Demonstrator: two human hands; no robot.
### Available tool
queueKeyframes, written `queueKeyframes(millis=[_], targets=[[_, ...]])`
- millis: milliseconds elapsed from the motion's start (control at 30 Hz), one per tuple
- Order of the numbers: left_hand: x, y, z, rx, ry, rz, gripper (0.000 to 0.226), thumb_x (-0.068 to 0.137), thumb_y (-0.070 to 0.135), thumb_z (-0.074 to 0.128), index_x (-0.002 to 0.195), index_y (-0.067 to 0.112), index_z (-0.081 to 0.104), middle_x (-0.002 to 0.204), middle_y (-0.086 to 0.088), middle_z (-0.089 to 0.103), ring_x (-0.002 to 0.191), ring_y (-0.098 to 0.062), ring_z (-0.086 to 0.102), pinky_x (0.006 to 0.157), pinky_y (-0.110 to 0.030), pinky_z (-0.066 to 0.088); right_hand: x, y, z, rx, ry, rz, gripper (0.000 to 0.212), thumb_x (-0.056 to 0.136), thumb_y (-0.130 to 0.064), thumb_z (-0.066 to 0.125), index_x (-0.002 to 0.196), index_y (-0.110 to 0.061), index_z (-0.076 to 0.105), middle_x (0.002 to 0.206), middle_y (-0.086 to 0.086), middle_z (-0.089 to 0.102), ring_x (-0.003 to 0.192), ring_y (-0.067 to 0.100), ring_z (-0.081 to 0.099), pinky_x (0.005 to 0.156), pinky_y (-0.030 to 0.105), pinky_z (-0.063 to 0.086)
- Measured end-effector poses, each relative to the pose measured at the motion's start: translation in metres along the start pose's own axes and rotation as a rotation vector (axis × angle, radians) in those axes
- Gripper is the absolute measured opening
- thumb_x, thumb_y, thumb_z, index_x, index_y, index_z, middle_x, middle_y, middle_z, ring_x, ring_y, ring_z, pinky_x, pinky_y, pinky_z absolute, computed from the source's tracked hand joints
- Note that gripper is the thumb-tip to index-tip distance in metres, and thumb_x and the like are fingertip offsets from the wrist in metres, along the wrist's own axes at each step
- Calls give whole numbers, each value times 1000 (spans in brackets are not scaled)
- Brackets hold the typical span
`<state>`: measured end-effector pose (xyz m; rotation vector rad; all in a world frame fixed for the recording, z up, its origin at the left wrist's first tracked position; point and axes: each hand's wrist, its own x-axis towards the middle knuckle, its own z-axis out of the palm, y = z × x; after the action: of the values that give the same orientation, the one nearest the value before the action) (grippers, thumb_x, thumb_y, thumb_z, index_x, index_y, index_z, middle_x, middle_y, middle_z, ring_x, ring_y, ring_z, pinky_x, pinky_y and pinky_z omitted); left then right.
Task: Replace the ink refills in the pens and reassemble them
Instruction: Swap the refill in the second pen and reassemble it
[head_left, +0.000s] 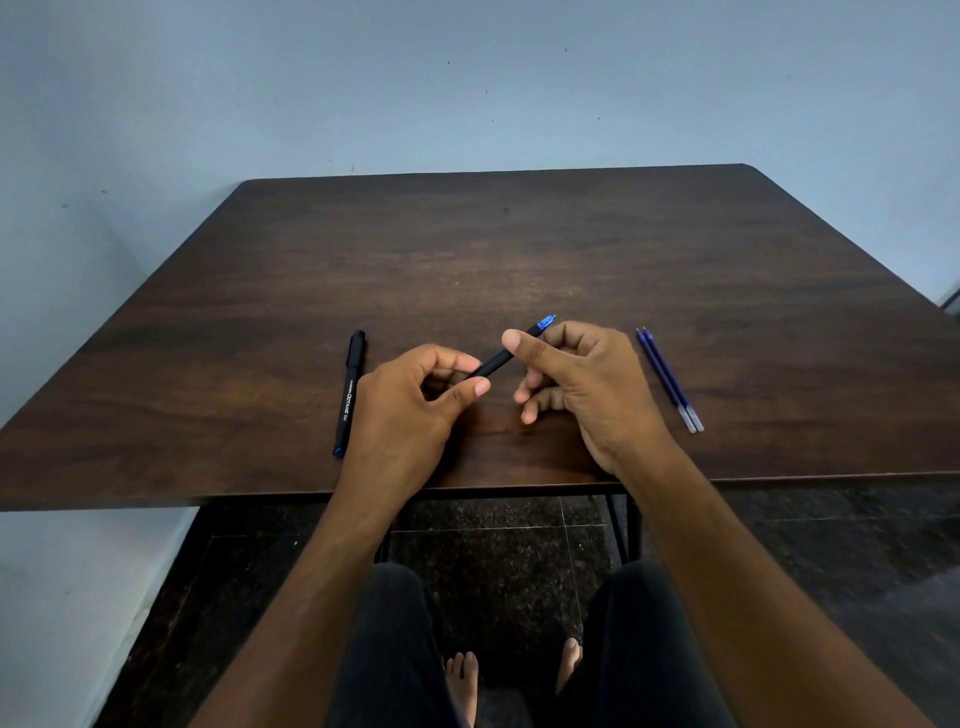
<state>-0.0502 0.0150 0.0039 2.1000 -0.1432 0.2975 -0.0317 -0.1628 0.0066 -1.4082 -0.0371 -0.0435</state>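
Over a dark wood-grain worktop (571, 249), the left hand (410, 410) and right hand (582, 384) each close their grip on a slim matte-black pen (496, 360) with a translucent blue tip. A second capped pen (349, 395) lies left; two thin blue refills (669, 379) lie right, touching.

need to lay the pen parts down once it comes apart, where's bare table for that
The table is bare across its whole far half and on both outer sides. The near middle is crowded: capped pen, left hand, right hand gripping the held pen, then the refills.
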Motion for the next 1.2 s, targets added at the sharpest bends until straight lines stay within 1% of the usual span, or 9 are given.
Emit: queueKeyframes(millis=[100,167,367,567,667,767,933,1033,1200], targets=[[0,0,0,-4,7,1,18,84,27,80,102,27,75,89,15,73,86,6,67,78,-8,50,-1,-2,-1,58,-31,3,21,86,-7,76,102,3,67,65,12,59,56,29,60,47,33,51],[0,0,0,-5,2,-4,18,84,27,80,102,27,75,89,15,73,86,7,67,77,-7,50,0,-2,-3,81,-59,5,19,89,1,69,107,7,67,65,12,58,56,26,60,45,31,50],[0,1,-1,8,-14,-2,18,85,27,79,102,29,74,90,18,72,89,9,65,78,-6,49,0,-1,-3,71,-40,16,13,89,-3,72,95,9,70,62,13,57,56,26,59,46,31,49],[0,2,-1,18,-16,10,19,85,27,78,103,29,73,93,18,72,91,7,66,83,-13,51,1,1,-1,-2,-8,-9,21,85,-21,79,76,-6,68,60,12,59,58,30,60,50,34,52],[0,1,-1,4,-6,1,18,85,26,79,102,30,74,90,17,73,89,7,67,83,-14,51,1,0,-1,58,-8,9,18,87,-19,77,87,-3,69,64,12,58,58,28,60,49,33,51],[0,1,0,-1,-6,-10,18,84,26,80,101,30,74,89,17,73,87,7,67,82,-14,51,1,-1,-5,115,-51,9,15,92,-5,67,105,3,69,67,14,59,58,28,60,48,33,49],[1,1,0,17,-13,-7,18,84,27,80,101,32,73,88,18,72,87,8,66,81,-12,50,1,1,-7,100,-45,-4,10,91,4,63,98,3,71,63,13,57,56,26,60,47,32,48],[1,2,-1,23,-13,-5,18,84,27,79,101,33,73,88,19,72,88,9,66,79,-9,49,1,1,-6,86,-33,5,4,90,-4,70,88,-1,70,61,12,56,56,26,59,46,32,47],[0,1,-1,20,-11,3,18,85,27,79,101,33,73,88,19,72,88,10,66,78,-4,48,1,5,-3,6,4,-24,24,87,-24,78,74,-9,64,58,9,58,61,35,58,52,36,49]])
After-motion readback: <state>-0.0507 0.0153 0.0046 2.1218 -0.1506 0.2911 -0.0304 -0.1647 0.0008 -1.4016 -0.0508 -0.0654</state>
